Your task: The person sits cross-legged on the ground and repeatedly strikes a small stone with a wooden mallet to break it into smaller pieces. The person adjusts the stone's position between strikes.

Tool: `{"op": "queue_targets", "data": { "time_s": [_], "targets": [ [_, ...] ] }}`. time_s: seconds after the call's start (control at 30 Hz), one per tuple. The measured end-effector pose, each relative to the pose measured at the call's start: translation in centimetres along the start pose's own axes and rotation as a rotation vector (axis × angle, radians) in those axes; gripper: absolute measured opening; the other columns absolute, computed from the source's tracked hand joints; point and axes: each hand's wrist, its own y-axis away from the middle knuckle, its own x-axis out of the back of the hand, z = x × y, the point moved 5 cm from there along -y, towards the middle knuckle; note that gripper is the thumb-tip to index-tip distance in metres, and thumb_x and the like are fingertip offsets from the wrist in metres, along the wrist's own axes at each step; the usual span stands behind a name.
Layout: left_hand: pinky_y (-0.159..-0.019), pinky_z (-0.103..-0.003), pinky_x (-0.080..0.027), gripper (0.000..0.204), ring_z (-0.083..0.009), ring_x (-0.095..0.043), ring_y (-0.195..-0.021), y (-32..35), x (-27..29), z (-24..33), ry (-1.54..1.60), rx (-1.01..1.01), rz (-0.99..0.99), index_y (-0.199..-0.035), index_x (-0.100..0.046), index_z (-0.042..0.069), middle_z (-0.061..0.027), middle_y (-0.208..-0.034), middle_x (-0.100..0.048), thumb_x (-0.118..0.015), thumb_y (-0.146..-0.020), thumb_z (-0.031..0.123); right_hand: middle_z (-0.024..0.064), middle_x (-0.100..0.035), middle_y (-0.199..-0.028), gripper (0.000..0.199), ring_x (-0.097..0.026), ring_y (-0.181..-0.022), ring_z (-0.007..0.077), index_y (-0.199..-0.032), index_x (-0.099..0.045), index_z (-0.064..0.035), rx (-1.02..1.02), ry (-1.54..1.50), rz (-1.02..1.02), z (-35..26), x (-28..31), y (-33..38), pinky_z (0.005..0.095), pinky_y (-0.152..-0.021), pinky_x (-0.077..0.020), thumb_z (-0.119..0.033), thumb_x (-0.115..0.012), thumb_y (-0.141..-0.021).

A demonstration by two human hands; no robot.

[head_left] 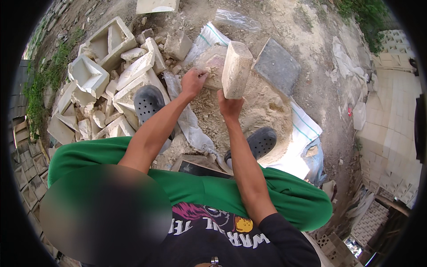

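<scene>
My right hand is closed at the lower end of a thick, pale wooden mallet. Its block-shaped head stands up from my fist, and any handle is hidden. My left hand is closed with fingertips pinched around a small pale stone piece, left of the mallet. Just past the left fingers, a larger pale chunk with a pinkish patch lies partly behind the mallet. Crushed pale rubble and powder cover the white woven sack beneath both hands.
Broken pale slabs and box-shaped pieces are heaped on the left. A grey square slab lies right of the mallet. Clear plastic lies at the far side. My dark clogs flank the rubble, and pale blocks are stacked at far right.
</scene>
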Motion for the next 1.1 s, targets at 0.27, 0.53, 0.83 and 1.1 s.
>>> {"op": "queue_targets", "data": {
  "time_s": [0.27,0.53,0.83,1.1],
  "targets": [
    [-0.076,-0.041,-0.052,0.021,-0.0297,-0.067,-0.087,-0.7,-0.2,-0.6,-0.034,-0.017,0.003,-0.095,-0.079,0.014,-0.0092,-0.093,-0.069,-0.072,-0.087,0.032,0.0260,-0.071,-0.091,0.038,-0.069,-0.092,0.0437,-0.093,-0.072,-0.0031,-0.435,-0.082,-0.272,4.2,-2.4,1.4,0.0482,-0.081,-0.0547,-0.033,-0.073,-0.069],
    [-0.076,-0.041,-0.052,0.020,-0.0293,-0.067,-0.086,-0.1,-0.1,-0.4,-0.008,-0.005,0.000,-0.095,-0.079,0.015,-0.0088,-0.092,-0.068,-0.072,-0.087,0.031,0.0223,-0.071,-0.086,0.036,-0.068,-0.085,0.0447,-0.089,-0.072,-0.0025,-0.048,-0.155,0.003,-1.1,1.8,-1.8,0.0511,-0.076,-0.0544,-0.032,-0.074,-0.069],
    [-0.076,-0.042,-0.051,0.019,-0.0308,-0.066,-0.085,-0.1,0.1,-0.4,-0.015,-0.032,0.012,-0.094,-0.079,0.015,-0.0094,-0.092,-0.067,-0.071,-0.087,0.031,0.0198,-0.073,-0.085,0.044,-0.072,-0.083,0.0358,-0.097,-0.073,-0.0025,-0.345,0.069,-0.272,4.0,-1.5,-0.9,0.0446,-0.077,-0.0553,-0.037,-0.074,-0.069],
    [-0.074,-0.043,-0.051,0.018,-0.0310,-0.067,-0.084,0.1,0.0,-0.6,0.031,-0.024,0.027,-0.096,-0.079,0.015,-0.0092,-0.092,-0.067,-0.071,-0.087,0.029,0.0262,-0.072,-0.096,0.048,-0.069,-0.097,0.0426,-0.101,-0.071,0.0033,-0.282,-0.310,-0.162,-1.9,1.8,-1.9,0.0474,-0.082,-0.0539,-0.034,-0.074,-0.071]
  ]
}}
